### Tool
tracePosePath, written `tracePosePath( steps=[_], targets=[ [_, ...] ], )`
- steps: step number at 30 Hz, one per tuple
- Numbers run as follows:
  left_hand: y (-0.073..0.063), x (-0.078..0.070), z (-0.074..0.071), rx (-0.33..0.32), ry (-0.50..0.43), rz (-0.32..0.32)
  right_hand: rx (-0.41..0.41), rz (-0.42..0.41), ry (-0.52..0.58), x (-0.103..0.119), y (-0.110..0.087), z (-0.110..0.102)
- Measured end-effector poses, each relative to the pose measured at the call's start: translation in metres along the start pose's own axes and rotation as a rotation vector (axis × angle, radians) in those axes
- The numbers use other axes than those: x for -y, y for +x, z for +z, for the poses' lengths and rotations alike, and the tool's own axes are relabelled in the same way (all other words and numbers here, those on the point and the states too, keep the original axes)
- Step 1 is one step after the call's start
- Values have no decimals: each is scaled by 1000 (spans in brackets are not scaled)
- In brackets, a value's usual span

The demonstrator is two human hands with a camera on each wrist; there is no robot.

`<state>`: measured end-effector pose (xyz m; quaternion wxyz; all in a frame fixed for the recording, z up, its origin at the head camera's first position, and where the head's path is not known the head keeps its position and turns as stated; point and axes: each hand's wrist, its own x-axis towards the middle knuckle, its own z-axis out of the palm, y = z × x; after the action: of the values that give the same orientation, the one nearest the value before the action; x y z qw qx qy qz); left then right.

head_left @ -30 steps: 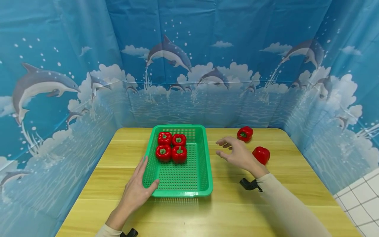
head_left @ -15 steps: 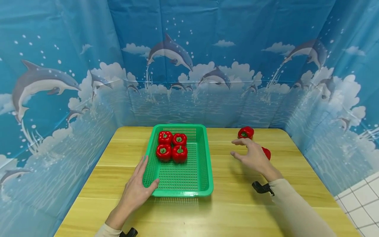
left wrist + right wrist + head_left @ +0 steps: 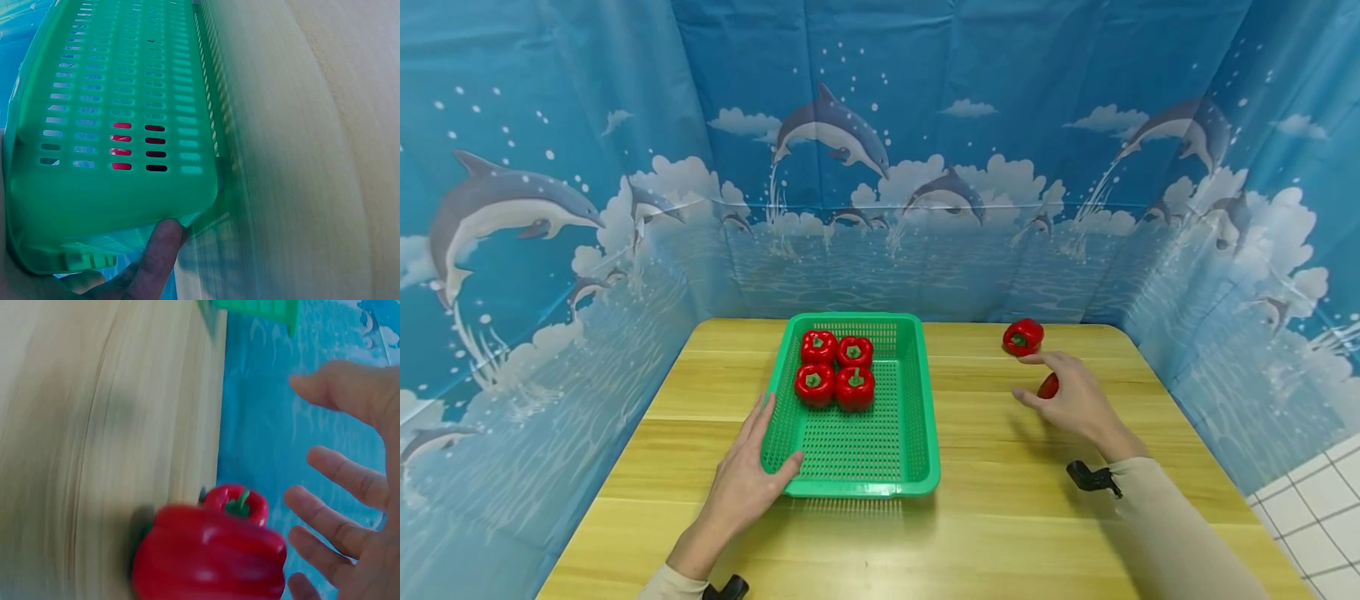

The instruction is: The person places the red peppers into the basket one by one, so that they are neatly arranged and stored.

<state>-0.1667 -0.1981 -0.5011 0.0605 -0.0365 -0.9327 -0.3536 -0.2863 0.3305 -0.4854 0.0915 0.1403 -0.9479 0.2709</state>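
My left hand (image 3: 741,479) rests at the near left corner of a green plastic basket (image 3: 928,417), fingers extended along its left side and thumb at the front rim. In the left wrist view a fingertip (image 3: 165,234) touches the basket's outer wall. Several red bell peppers stand grouped in the basket's far left part, one of them the near right pepper (image 3: 854,389). My right hand (image 3: 1078,408), fingers spread, hovers over a red bell pepper (image 3: 209,556) that it partly hides in the head view. Just beyond lies another bell pepper (image 3: 1023,337), stem end toward me.
All this is on a wooden table (image 3: 985,533). A blue curtain (image 3: 880,267) printed with dolphins hangs behind the table and along both sides. White tiles (image 3: 1326,500) show at the lower right.
My right hand has moved right, from beside the basket to over the nearer loose bell pepper. The left hand and the basket have stayed in place.
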Motion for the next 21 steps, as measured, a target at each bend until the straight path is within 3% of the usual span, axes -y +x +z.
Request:
tracePosePath(
  steps=[7,21],
  targets=[
    [0,0,0,0,-3,6,38,11,-56,-20,-7,-7],
    [0,0,1,-4,9,3,123,94,17,-51,-11,-12]
  ],
)
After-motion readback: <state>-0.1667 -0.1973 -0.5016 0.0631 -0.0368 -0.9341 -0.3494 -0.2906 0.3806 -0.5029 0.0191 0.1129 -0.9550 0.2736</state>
